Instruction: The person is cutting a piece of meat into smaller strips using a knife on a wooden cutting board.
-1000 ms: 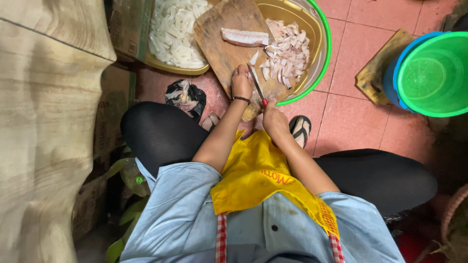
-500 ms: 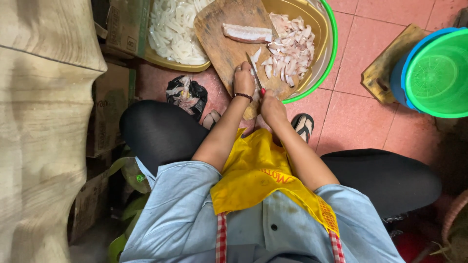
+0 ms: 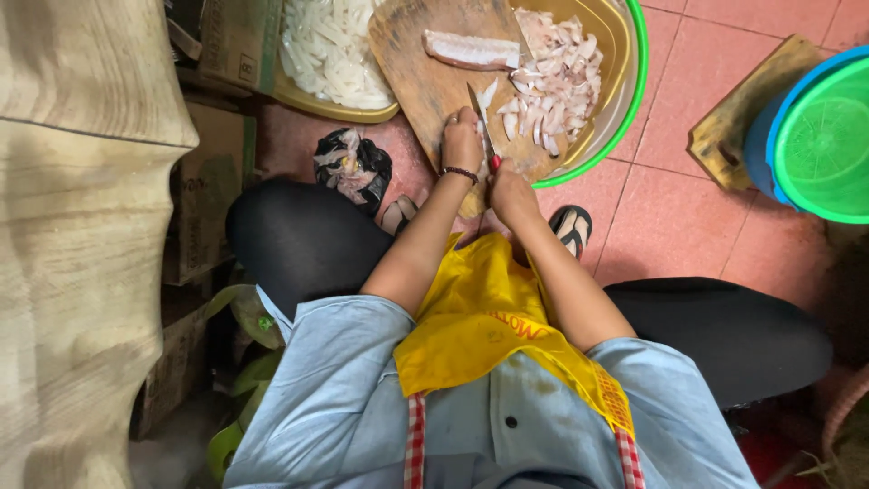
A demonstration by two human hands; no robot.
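My left hand (image 3: 463,143) pins a pale piece to the cutting board (image 3: 434,81) so it stays put, while my right hand (image 3: 509,188) grips the knife (image 3: 483,129).

Round wooden cutting board (image 3: 425,81) and pale cut pieces in the yellow basin (image 3: 328,50) cut off by top edge. Green plastic bucket (image 3: 828,145) cropped at right. Red knife handle (image 3: 495,164) mostly hidden inside right hand (image 3: 509,188).

You are reaching both forearms up toward the frame's upper middle, your left hand (image 3: 463,140) curling downward, your right hand (image 3: 510,187) clenching just beside it.
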